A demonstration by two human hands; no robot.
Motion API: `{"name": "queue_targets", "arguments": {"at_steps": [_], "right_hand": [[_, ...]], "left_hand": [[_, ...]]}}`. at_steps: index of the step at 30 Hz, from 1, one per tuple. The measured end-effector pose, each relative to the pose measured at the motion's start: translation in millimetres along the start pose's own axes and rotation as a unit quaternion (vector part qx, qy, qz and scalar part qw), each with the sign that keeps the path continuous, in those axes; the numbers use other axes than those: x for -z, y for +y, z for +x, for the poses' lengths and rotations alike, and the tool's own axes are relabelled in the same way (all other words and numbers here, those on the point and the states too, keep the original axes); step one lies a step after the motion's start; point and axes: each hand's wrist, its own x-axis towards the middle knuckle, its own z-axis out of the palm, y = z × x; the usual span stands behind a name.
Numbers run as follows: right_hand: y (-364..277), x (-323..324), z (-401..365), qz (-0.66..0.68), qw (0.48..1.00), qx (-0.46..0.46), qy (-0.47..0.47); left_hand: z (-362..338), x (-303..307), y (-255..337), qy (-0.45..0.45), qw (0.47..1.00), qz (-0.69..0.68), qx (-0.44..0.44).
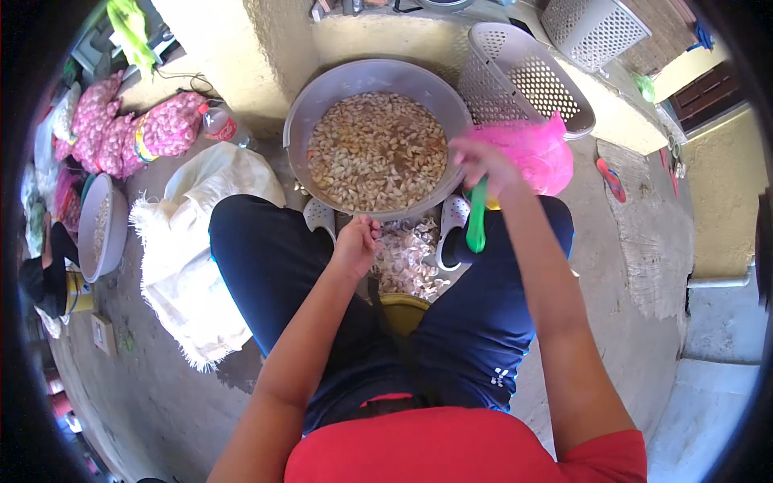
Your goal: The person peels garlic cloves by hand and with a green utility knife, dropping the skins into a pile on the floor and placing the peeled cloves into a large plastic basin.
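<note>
Small cream-to-brown cloves (pixel 374 149) crowd brownish liquid in the wide, round grey plastic basin (pixel 377 74), just beyond the knees. The step in hand looks like peeling — papery, pinkish-white skins (pixel 403 262) lie heaped between the feet — and the next move seems to call for a fine pinch. The left hand (pixel 359 240) is curled closed by the near rim; the right hand (pixel 485 171), blurred above a slim green object (pixel 477 221) — I cannot tell its grip.
</note>
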Motion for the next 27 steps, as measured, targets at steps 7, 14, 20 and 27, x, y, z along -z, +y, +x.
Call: {"name": "queue_targets", "arguments": {"at_steps": [7,14,20,27], "right_hand": [[74,-65,-47,-0.320,0.926,-0.048,-0.195],[106,-41,-57,-0.561,0.793,0.006,-0.239],[83,-34,-58,-0.231,0.955,-0.080,-0.166],[81,-51,-51,-0.111,0.988,0.033,-0.103]], "left_hand": [[-11,-12,5,-0.047,0.998,-0.007,-0.029],[-8,-6,10,-0.116,0.991,0.010,-0.069],[-11,-14,11,-0.111,0.990,0.016,-0.085],[-14,-26,8,-0.102,0.990,0.067,-0.074]]}}
